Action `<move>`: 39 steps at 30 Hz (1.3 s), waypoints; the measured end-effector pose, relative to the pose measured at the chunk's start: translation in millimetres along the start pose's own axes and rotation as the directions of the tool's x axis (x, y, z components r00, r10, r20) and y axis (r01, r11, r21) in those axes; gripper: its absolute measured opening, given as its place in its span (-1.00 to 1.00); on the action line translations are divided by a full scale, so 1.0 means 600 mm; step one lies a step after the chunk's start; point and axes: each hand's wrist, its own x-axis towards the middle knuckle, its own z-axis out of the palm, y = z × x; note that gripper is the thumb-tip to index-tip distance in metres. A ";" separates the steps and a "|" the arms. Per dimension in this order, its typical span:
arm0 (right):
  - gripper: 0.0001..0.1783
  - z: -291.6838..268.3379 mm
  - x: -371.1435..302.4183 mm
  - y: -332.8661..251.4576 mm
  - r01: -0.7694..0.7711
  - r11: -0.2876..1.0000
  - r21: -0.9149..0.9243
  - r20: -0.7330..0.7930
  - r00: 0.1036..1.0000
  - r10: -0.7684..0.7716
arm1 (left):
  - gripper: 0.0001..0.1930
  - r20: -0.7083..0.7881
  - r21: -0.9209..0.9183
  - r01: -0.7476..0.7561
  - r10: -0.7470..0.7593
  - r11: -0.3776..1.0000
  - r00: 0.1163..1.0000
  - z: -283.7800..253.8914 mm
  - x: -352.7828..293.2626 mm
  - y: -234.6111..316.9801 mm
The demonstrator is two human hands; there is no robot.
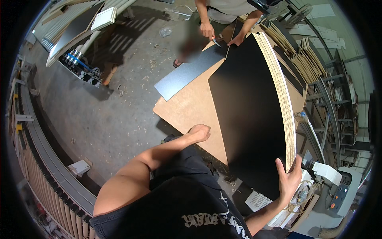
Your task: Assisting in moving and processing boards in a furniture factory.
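Observation:
My right hand (289,177) grips the near right corner of a stack of black-faced particleboard panels (254,107). Its thumb lies against the black face and its fingers curl round the outer edge, where several pale layers show. My left hand (199,133) is closed in a fist over the near edge of a bare wooden board (191,109), left of the stack; nothing shows in it. A grey strip panel (191,73) lies across that board's far side. Over its far end, a co-worker's hand (207,31) holds a small cutter-like tool (216,42).
The co-worker's other hand (237,40) presses near the stack's far corner. More panels (306,59) are piled at the far right. A machine with a button box (339,195) stands at the near right. Roller conveyors (38,119) line the left, beyond a littered concrete floor (131,103).

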 end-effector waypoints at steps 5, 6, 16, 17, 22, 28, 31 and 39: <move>-0.45 0.001 -0.001 -0.003 -0.014 1.000 -0.008 0.007 1.000 0.014 | -0.73 -0.017 -0.014 -0.021 0.020 1.000 1.000 -0.007 -0.004 0.005; -0.44 0.001 -0.001 -0.002 -0.013 1.000 -0.016 0.006 1.000 0.013 | -0.73 -0.019 -0.011 -0.022 0.022 1.000 1.000 -0.008 -0.004 0.006; -0.43 0.002 -0.002 -0.005 -0.005 0.999 -0.037 0.004 1.000 0.005 | -0.75 -0.022 -0.029 0.001 -0.002 1.000 1.000 -0.010 -0.010 0.005; -0.43 0.001 -0.003 -0.005 -0.004 0.999 -0.039 0.002 1.000 0.004 | -0.75 -0.019 -0.033 0.000 -0.001 0.999 1.000 -0.010 -0.010 0.005; -0.43 -0.001 -0.003 -0.003 -0.006 0.999 -0.044 0.008 1.000 0.006 | -0.75 -0.005 -0.043 0.006 -0.006 0.999 1.000 -0.009 -0.010 0.006; -0.43 -0.001 -0.005 -0.007 -0.016 0.999 -0.043 0.005 1.000 0.016 | -0.75 -0.007 -0.043 0.006 -0.006 0.999 1.000 -0.007 -0.013 0.003; -0.43 0.000 -0.006 -0.005 -0.006 0.999 -0.037 -0.015 1.000 0.005 | -0.76 -0.013 -0.039 -0.004 0.004 0.999 1.000 -0.006 -0.013 0.003; -0.42 -0.001 -0.005 -0.010 -0.019 0.998 -0.066 -0.005 1.000 0.019 | -0.75 -0.012 -0.033 0.002 -0.003 0.999 1.000 -0.009 -0.011 0.004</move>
